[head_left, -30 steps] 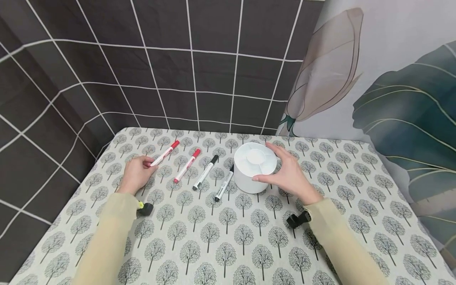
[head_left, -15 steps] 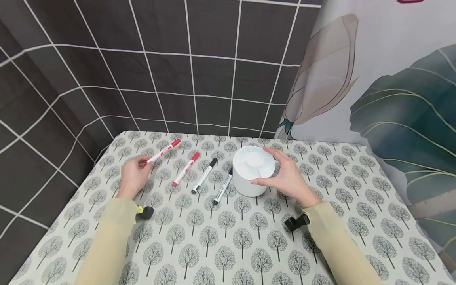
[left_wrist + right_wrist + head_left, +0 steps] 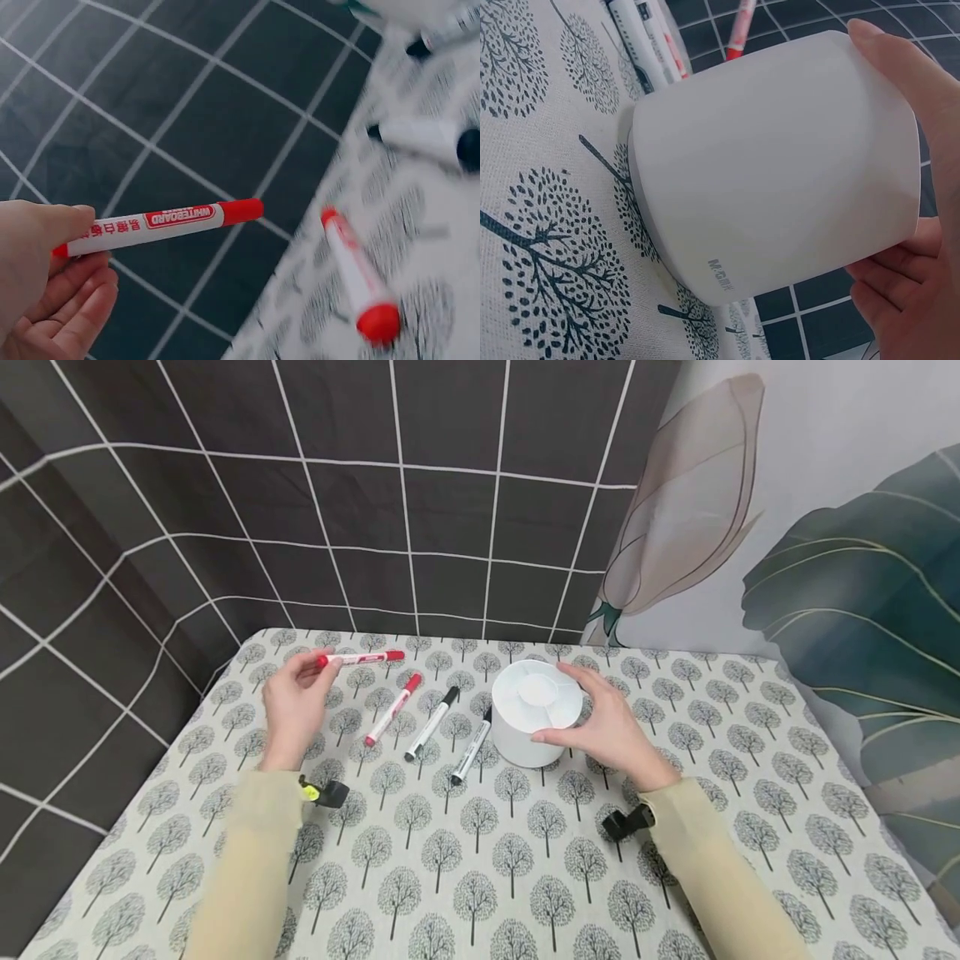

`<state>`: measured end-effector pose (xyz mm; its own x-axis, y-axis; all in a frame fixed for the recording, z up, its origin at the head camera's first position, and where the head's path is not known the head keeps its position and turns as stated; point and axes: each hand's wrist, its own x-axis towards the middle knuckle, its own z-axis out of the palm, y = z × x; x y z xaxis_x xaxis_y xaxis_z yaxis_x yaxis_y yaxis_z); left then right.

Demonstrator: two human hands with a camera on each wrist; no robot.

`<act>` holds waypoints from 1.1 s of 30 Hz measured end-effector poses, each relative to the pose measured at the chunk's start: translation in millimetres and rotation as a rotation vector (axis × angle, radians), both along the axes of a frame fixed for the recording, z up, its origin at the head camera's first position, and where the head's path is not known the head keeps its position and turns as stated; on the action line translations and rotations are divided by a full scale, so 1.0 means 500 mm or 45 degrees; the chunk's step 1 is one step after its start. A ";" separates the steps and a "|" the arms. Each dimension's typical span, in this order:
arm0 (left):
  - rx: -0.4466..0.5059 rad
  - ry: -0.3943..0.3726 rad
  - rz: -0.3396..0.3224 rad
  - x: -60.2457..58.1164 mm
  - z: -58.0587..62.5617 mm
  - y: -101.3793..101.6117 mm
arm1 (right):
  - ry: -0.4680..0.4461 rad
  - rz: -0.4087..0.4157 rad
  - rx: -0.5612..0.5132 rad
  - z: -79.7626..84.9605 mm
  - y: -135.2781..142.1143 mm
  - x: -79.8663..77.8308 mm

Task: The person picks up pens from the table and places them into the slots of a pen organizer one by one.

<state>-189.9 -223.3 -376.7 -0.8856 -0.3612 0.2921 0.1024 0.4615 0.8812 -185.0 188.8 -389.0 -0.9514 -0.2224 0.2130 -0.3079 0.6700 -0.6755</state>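
Note:
Pinched by one end between thumb and fingers, a red-capped whiteboard marker (image 3: 161, 222) points rightward from my left hand (image 3: 297, 703), above the cloth. My right hand (image 3: 609, 732) grips the rim and side of a white round pen holder (image 3: 527, 747), which stands upright on the table. Its top is split into compartments around a round centre, and no pens show in them. Between the hands lie a second red marker (image 3: 393, 710) and two black-capped markers, one in the middle (image 3: 432, 724) and one beside the holder (image 3: 472, 748).
A tree-print cloth (image 3: 480, 860) covers the table. Behind it hangs a dark grid-patterned curtain (image 3: 450, 518), with a floral curtain (image 3: 697, 527) at the right. Black wrist cameras sit on both sleeves.
My left hand has lifted the red marker off the cloth and turned it from slanting to nearly level, pointing right. My right hand stays on the pen holder.

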 end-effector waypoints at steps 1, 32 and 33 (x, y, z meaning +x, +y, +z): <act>0.041 0.024 0.000 0.000 0.005 0.006 | -0.008 -0.001 0.001 0.001 0.000 0.000; 0.403 0.422 -0.468 -0.046 0.104 0.245 | -0.027 0.019 -0.009 0.007 0.002 -0.005; 0.387 0.415 -0.482 -0.049 0.106 0.253 | -0.027 0.019 -0.009 0.006 0.002 -0.005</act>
